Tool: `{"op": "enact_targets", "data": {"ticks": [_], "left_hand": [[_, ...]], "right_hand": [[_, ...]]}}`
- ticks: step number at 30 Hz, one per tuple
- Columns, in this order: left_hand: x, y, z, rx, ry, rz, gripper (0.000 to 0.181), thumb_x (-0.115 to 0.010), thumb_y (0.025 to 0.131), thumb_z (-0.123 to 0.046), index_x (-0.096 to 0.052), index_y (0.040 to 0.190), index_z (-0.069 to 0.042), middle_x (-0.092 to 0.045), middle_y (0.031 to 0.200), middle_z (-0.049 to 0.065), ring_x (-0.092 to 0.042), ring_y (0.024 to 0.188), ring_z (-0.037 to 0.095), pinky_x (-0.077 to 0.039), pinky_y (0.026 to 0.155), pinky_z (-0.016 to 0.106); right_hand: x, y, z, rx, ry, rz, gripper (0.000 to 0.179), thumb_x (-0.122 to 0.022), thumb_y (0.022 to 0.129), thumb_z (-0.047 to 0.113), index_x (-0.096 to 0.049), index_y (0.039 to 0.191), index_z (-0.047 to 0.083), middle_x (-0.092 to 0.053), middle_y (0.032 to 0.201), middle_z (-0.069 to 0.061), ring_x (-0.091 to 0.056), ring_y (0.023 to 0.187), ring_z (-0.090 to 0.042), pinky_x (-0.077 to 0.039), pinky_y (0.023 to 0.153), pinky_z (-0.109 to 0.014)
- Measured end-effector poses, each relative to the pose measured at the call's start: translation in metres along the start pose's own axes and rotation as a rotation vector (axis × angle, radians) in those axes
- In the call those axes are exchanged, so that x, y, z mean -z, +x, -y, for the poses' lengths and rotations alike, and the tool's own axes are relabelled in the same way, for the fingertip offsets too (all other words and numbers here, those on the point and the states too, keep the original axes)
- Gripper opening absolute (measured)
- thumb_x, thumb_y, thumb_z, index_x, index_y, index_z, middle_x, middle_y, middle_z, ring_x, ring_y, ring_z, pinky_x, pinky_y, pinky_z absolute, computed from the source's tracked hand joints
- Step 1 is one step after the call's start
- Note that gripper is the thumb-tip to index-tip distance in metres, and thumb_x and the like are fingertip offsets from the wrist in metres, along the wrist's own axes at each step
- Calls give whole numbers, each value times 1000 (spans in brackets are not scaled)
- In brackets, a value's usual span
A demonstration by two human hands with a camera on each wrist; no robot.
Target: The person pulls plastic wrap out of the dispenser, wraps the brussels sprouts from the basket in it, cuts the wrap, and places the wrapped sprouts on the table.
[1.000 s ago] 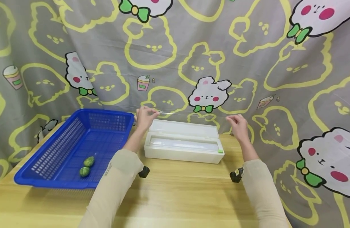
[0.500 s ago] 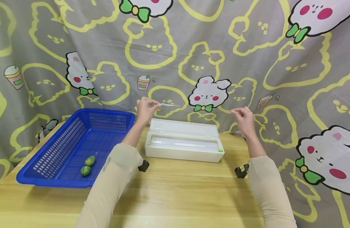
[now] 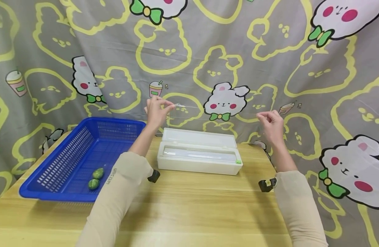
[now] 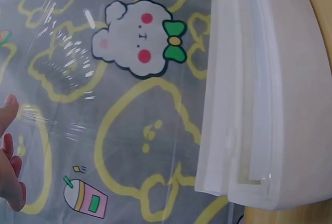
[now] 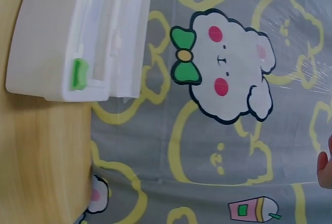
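A clear sheet of plastic wrap (image 3: 191,106) is stretched between my two raised hands, showing mainly as thin bright streaks. Its left corner is pinched between thumb and forefinger of my left hand (image 3: 156,110). My right hand (image 3: 272,127) pinches the other end. Below and between the hands stands a white plastic wrap dispenser box (image 3: 198,167), its lid tipped up at the back and a roll visible inside. A green slider (image 3: 238,161) sits at its right end. In the left wrist view, glossy wrinkles mark the wrap (image 4: 65,53) beside the left fingertips.
A blue plastic basket (image 3: 58,197) stands at the left of the wooden table (image 3: 208,209), with two small green round vegetables (image 3: 93,184) inside. A grey patterned curtain (image 3: 183,41) hangs behind the table. Small black cameras are strapped at both wrists.
Both hands have risen, and the right hand has also moved to the right, widening the gap between them. The wrap has gone up with them. The box and basket stay in place.
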State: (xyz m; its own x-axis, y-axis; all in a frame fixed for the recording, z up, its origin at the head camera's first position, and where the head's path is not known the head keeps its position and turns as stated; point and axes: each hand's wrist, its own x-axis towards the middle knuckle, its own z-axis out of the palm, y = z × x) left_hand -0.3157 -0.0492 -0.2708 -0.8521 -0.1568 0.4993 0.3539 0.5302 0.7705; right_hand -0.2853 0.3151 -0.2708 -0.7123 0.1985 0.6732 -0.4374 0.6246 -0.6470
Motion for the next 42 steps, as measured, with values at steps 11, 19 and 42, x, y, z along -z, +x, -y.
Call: {"op": "enact_targets", "data": {"ticks": [11, 19, 42], "left_hand": [[5, -4, -16, -68, -74, -44, 19, -72, 77, -19, -72, 84, -2, -47, 92, 7, -37, 101, 27, -21, 95, 47], [11, -8, -30, -140, -111, -74, 17, -73, 76, -16, -72, 83, -1, -46, 89, 6, -38, 99, 27, -22, 95, 47], [61, -97, -22, -473, -151, 26, 7, -75, 68, -1, -69, 71, -1, -65, 76, 10, -53, 78, 21, -38, 74, 25]], "right_hand": [[16, -1, 15, 48, -1, -63, 16, -65, 82, 4, -65, 82, -12, -30, 62, 6, -29, 59, -2, -24, 55, -20], [28, -3, 22, 87, 43, -113, 5, -67, 80, 0, -70, 76, -2, -34, 60, 9, -32, 59, -2, -27, 55, -17], [77, -83, 31, 284, 565, 289, 15, -51, 79, -23, -62, 82, -14, -66, 89, -4, -58, 88, -13, -45, 79, -17]]}}
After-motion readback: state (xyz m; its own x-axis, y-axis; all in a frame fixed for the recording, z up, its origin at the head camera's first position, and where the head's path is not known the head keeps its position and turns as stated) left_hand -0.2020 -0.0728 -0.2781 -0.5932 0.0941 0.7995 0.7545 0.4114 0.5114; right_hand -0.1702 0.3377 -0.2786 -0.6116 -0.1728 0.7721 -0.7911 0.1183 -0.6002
